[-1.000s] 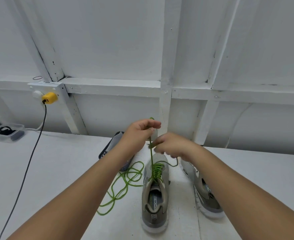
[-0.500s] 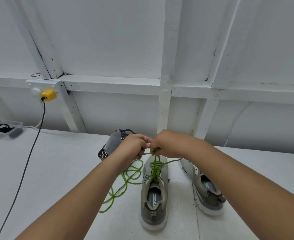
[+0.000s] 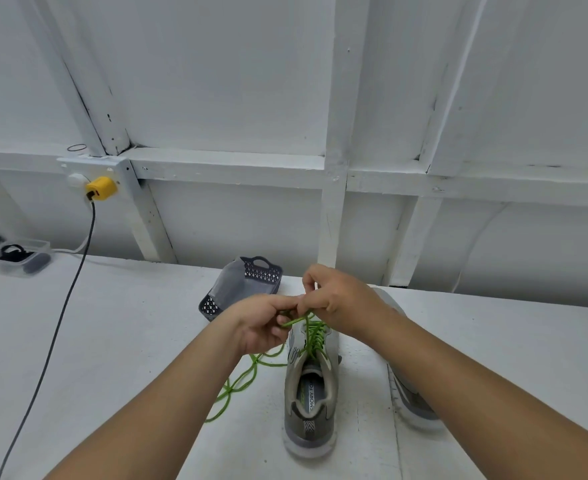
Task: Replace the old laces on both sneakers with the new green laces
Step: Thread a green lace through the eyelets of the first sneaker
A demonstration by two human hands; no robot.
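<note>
A grey sneaker (image 3: 309,403) stands on the white table with its heel toward me and a green lace (image 3: 315,336) threaded through its eyelets. My left hand (image 3: 263,322) pinches a strand of that lace just left of the tongue. My right hand (image 3: 337,301) hovers over the toe end, fingers curled round the lace, touching my left fingertips. Loose green lace (image 3: 240,384) trails in loops to the left of the shoe. The second grey sneaker (image 3: 411,398) lies to the right, largely hidden behind my right forearm.
A dark grey perforated basket (image 3: 242,287) sits tilted behind my hands. A black cable (image 3: 65,303) runs from a yellow plug (image 3: 100,188) on the wall socket across the table's left side. A clear plastic box (image 3: 17,256) sits at far left.
Both hands dropped from chest height to just above the shoe's toe and came together. The lace strand that was pulled up taut now lies low across the eyelets.
</note>
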